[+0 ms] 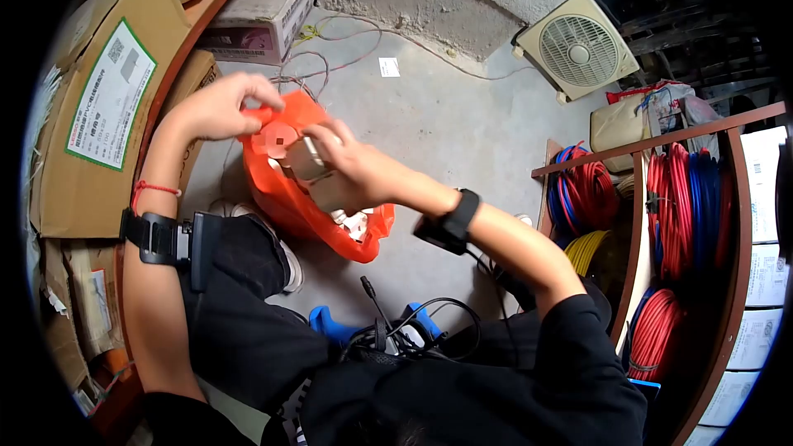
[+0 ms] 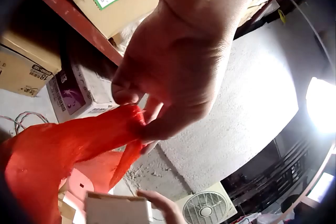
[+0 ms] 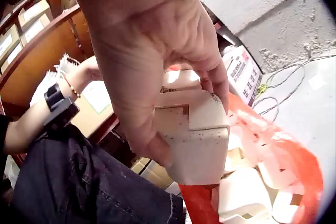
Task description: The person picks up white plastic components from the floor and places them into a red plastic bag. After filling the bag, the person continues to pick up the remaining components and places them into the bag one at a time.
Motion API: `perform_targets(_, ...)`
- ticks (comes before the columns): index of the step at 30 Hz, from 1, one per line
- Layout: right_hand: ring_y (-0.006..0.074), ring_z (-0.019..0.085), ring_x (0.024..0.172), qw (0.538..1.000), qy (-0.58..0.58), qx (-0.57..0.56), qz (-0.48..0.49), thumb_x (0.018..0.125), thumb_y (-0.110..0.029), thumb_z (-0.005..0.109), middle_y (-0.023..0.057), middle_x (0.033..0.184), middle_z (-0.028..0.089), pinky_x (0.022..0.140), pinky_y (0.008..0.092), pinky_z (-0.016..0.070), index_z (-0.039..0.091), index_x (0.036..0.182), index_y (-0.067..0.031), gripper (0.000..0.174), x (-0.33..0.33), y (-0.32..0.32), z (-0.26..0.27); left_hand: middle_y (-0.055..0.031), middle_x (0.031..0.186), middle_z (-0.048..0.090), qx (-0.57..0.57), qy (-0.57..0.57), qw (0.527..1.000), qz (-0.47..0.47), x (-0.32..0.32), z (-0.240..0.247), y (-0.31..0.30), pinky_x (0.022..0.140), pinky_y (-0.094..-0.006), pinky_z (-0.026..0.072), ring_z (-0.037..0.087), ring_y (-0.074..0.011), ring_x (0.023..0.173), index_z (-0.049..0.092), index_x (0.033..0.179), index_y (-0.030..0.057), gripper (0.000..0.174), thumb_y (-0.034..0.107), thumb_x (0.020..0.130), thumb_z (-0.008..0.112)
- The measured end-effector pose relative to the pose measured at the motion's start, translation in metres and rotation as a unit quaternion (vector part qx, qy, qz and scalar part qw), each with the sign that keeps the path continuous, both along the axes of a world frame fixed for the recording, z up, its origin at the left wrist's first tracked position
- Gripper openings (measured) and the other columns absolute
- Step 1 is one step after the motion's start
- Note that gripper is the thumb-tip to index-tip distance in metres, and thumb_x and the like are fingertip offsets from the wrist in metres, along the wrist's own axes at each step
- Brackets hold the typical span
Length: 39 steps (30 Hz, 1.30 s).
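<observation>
My left hand (image 1: 227, 107) pinches the top edge of an orange-red plastic bag (image 1: 268, 190); in the left wrist view its thumb and fingers (image 2: 149, 129) hold the bag's gathered rim (image 2: 100, 132). Over the bag's mouth, my right hand (image 1: 359, 169) grips white plastic pieces (image 1: 307, 161). The right wrist view shows the thumb and fingers of that hand (image 3: 157, 71) around a boxy white piece (image 3: 199, 155) with dark specks, a second white piece (image 3: 181, 79) behind it. More white pieces (image 3: 244, 195) lie inside the bag.
Cardboard boxes (image 1: 107, 99) stand on a shelf at the left, and another box (image 1: 260, 12) sits behind the bag. A fan (image 1: 580, 51) stands at the back right. Coiled cables (image 1: 669, 211) fill a rack at the right. Thin wires (image 1: 396, 35) cross the floor.
</observation>
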State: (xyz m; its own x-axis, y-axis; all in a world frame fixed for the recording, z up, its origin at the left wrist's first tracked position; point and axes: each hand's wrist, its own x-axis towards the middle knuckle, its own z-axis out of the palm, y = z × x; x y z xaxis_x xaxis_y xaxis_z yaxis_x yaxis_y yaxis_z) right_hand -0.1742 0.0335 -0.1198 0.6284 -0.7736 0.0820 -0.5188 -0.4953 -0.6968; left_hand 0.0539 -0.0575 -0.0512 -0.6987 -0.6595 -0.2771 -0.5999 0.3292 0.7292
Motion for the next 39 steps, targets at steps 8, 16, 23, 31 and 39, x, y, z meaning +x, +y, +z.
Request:
perform_targets(8,0.0389,0.055,0.085,0.99,0.101,-0.085,-0.056,0.053,-0.001,0.071,0.0234,0.119,0.033,0.068,0.0422,0.0497,0.024,0.128,-0.0025,0.089,0.062,-0.003,-0.029,-0.013,0.107,0.058,0.082,-0.063,0.994,-0.023,0.027,-0.001,0.012,0.088,-0.0303,0.042,0.055,-0.0214,0.099,0.061,0.106,0.002,0.041,0.005,0.065,0.064)
perform_targets(16,0.0388,0.056,0.084,0.992,0.096,-0.079,0.0,0.06,0.0,0.063,0.0219,0.118,0.033,0.06,0.0403,0.0524,0.028,0.125,-0.0037,0.074,0.066,0.041,-0.06,-0.0104,0.111,0.053,0.001,0.08,0.996,0.042,0.025,-0.013,0.005,0.084,-0.026,0.0417,0.053,-0.0175,0.1,0.057,0.11,-0.0034,0.044,-0.006,0.067,0.052)
perform_targets(23,0.0382,0.058,0.078,0.966,0.252,-0.031,0.045,0.047,-0.002,0.07,0.0216,0.122,0.034,0.061,0.0417,0.0523,0.024,0.13,-0.0058,0.095,0.064,0.051,-0.054,-0.0104,0.111,0.054,-0.002,0.109,0.993,0.052,0.024,-0.019,0.003,0.082,-0.0258,0.0423,0.053,-0.0172,0.099,0.058,0.11,-0.0026,0.043,-0.003,0.067,0.053)
perform_targets(31,0.0355,0.057,0.087,0.95,0.292,-0.023,0.108,0.05,-0.008,0.071,0.0223,0.12,0.035,0.069,0.0363,0.0512,0.024,0.128,0.0013,0.092,0.059,0.055,-0.075,-0.0105,0.112,0.055,-0.028,0.085,0.995,0.043,0.017,-0.013,0.004,0.08,-0.0263,0.0431,0.054,-0.0168,0.096,0.06,0.108,-0.0016,0.043,-0.002,0.065,0.054)
perform_targets(39,0.032,0.055,0.087,0.936,0.347,-0.043,0.047,0.062,-0.007,0.064,0.0175,0.128,0.032,0.071,0.0388,0.049,0.044,0.116,0.0085,0.059,0.094,0.025,-0.083,-0.0104,0.111,0.054,-0.025,0.105,0.993,0.042,0.012,-0.017,0.003,0.082,-0.0264,0.0422,0.054,-0.017,0.095,0.06,0.106,-0.0022,0.042,-0.004,0.065,0.055)
